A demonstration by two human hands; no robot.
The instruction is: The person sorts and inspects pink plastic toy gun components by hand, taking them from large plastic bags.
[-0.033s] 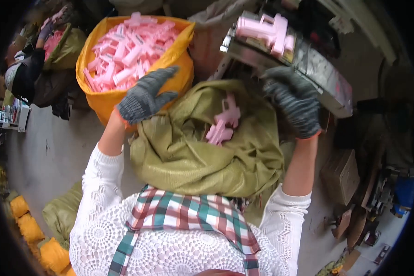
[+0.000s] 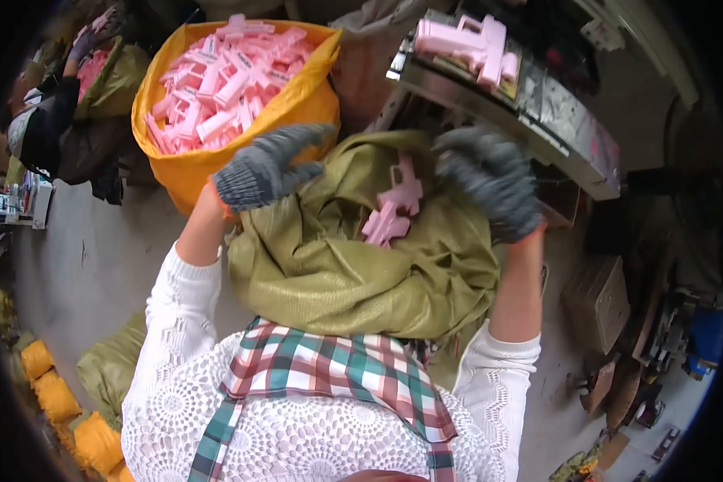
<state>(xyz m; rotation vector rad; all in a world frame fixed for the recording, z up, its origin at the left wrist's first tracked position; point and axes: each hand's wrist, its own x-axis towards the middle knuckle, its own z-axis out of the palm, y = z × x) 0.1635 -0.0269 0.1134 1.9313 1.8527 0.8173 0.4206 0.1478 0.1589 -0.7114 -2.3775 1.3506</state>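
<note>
My left hand (image 2: 269, 169), in a grey knit glove, hovers between the orange sack (image 2: 181, 177) and the olive-green woven sack (image 2: 337, 281), its fingers stretched out and thumb apart. Over the right side of the green sack is my gloved right hand (image 2: 494, 181), slightly blurred; its fingers are bent but apart, with nothing seen in them. Inside the green sack's open mouth lie two pink plastic pistol-shaped toy pieces (image 2: 402, 194). A heap of similar pink pieces (image 2: 225, 84) fills the orange sack. Another pink pistol-shaped piece (image 2: 470, 48) rests on the machine at the upper right.
The boxy metal machine (image 2: 562, 120) stands beyond my right hand. A brown box (image 2: 596, 301) sits on the floor at the right. At the far left, another person's dark sleeve (image 2: 48, 120) shows beside a green sack. Several orange bundles (image 2: 96, 442) lie lower left.
My right hand has moved left and slightly down, away from the machine and over the green sack. My left hand has shifted a little to the right.
</note>
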